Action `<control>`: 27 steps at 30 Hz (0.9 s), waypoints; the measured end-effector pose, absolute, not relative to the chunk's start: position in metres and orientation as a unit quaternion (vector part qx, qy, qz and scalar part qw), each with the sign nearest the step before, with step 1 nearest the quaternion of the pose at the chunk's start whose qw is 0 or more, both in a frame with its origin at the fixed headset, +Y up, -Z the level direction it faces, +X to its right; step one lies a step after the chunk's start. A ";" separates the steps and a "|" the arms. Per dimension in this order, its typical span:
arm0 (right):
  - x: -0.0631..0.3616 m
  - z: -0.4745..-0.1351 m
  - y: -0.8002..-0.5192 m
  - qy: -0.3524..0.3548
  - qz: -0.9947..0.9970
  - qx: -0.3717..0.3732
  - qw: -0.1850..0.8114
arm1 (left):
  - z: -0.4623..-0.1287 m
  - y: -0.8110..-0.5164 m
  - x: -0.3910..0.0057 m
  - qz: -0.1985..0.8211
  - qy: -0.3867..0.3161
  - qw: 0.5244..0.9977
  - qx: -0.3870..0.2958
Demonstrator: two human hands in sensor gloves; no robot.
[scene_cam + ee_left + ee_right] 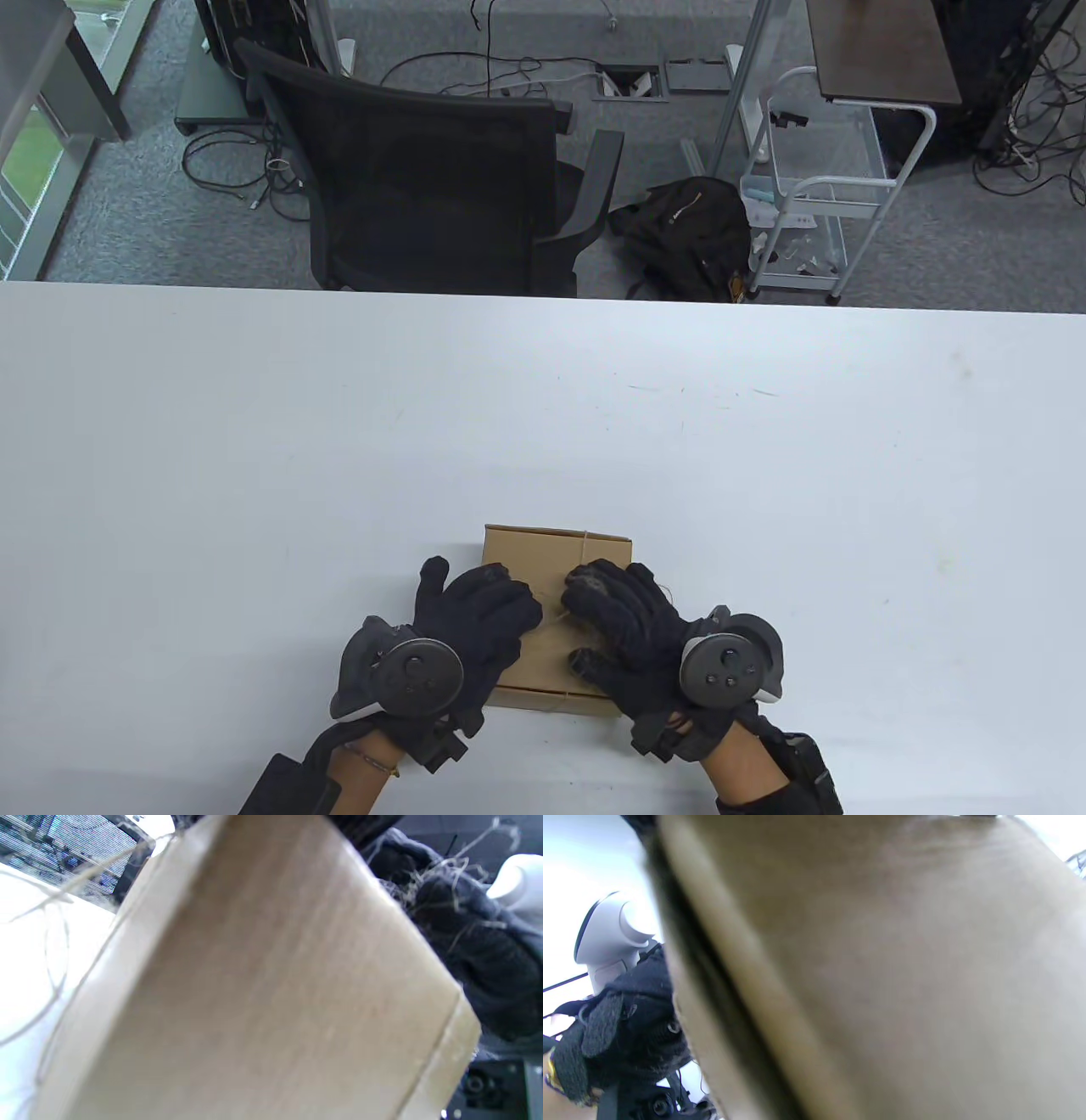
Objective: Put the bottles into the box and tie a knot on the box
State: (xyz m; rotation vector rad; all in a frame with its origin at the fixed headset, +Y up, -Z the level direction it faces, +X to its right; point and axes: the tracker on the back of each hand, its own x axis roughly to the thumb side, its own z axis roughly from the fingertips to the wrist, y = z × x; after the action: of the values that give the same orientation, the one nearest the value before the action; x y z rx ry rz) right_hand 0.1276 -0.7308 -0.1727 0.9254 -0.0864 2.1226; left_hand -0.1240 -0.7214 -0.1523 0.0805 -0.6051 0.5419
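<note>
Looking down from the table view, the closed cardboard box [556,577] sits on the white surface [254,441], right under both hands. Left hand [475,615] lies over the box's left part, fingers [509,607] curled down on the lid; right hand [624,624] covers the right part, fingers [585,586] bent onto the lid where thin twine [587,543] runs across. Whether either hand actually pinches the twine, I cannot tell. Left wrist view: box wall [271,984] fills the frame, loose twine strands [55,942] to its left, the other glove [475,955] beyond it. Right wrist view: blurred cardboard [903,976] up close, the left glove [628,1035] beside it.
</note>
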 end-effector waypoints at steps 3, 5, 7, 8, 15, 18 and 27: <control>0.122 -0.170 -0.734 -0.013 0.854 0.377 0.358 | -0.153 -0.721 -0.125 0.267 -0.302 0.915 0.024; 0.115 -0.168 -0.736 0.020 0.873 0.388 0.295 | -0.154 -0.722 -0.127 0.280 -0.299 0.912 0.025; 0.113 -0.167 -0.736 0.019 0.882 0.386 0.270 | -0.155 -0.721 -0.130 0.293 -0.296 0.909 0.027; 0.113 -0.167 -0.736 0.022 0.881 0.387 0.269 | -0.156 -0.720 -0.132 0.299 -0.294 0.907 0.027; 0.113 -0.168 -0.737 0.030 0.882 0.384 0.272 | -0.165 -0.714 -0.156 0.342 -0.152 0.925 0.071; 0.111 -0.168 -0.737 0.029 0.884 0.386 0.262 | -0.169 -0.720 -0.145 0.282 -0.160 0.945 0.049; 0.111 -0.166 -0.735 0.014 0.880 0.393 0.266 | -0.158 -0.717 -0.113 0.166 -0.199 0.963 0.066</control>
State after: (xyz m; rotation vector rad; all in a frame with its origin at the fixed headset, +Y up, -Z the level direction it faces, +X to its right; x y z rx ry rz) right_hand 0.1106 -0.7349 -0.1660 1.0601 0.0390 2.3776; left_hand -0.1130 -0.7168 -0.1581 0.1343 -0.4036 0.3367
